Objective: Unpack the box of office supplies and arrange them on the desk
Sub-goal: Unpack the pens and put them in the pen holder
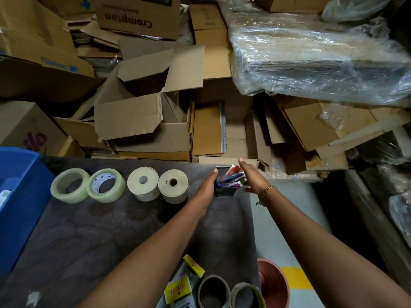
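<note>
A small black mesh pen holder [223,192], square-mouthed and crammed with red, blue and green pens [232,177] that lean to the right, is stood at the far edge of the dark, mottled desk [111,230]. It is bracketed between the two hands. The left hand [205,188] is laid flat against its left wall with straight fingers, and the right hand [251,176] is held straight-fingered close against the pens on its right side; no finger is curled round it. A gold chain bracelet [265,193] is worn at the right wrist. Just left of the left hand a matte off-white paper roll [173,186] is stood on end, then a second paper roll [143,184] and, farther from the grip, two glossy clear tape rings [104,185]. Beyond the fingertips, creased cardboard boxes [142,112] are piled.
</note>
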